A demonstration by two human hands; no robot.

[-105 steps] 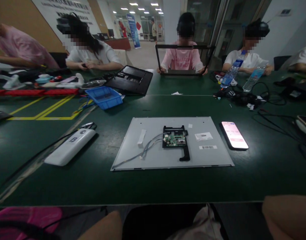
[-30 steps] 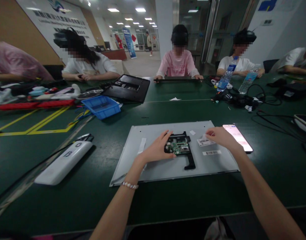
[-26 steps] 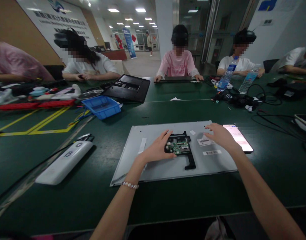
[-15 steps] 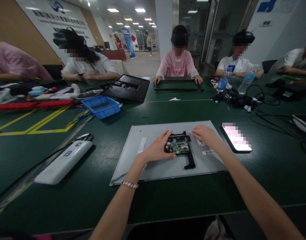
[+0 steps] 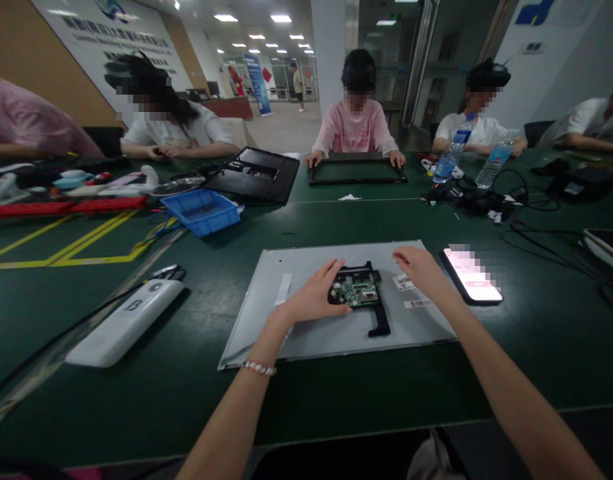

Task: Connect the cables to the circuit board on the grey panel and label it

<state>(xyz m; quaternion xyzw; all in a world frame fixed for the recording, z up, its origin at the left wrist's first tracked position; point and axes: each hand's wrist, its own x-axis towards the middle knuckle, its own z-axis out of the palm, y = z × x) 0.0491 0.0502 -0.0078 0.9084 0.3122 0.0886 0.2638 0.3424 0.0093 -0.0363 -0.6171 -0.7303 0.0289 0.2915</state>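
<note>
A flat grey display panel [image 5: 306, 337] lies on the green table in front of me. On it rests a green circuit board [image 5: 359, 293] set in a black plastic bracket [image 5: 381, 320]. My left hand [image 5: 313, 293] grips the board's left side, thumb at the near edge and fingers at the far edge. Just right of the bracket, my right hand [image 5: 420, 270] hovers over the panel with its fingers curled together. Whatever those fingertips hold, if anything, is too small to make out. White labels [image 5: 404, 283] are stuck on the panel below that hand.
A lit phone [image 5: 471, 277] lies right of the panel, a white power bank [image 5: 126, 323] with a cable at left. Beyond are a blue bin [image 5: 201, 212], a black monitor cover [image 5: 253, 175] and bottles [image 5: 453, 150]. Across the table, a person holds a black frame [image 5: 359, 180].
My right hand has drawn back to the right, away from the bracket's upper right corner, and its fingers have curled in more. The left hand keeps its grip on the board.
</note>
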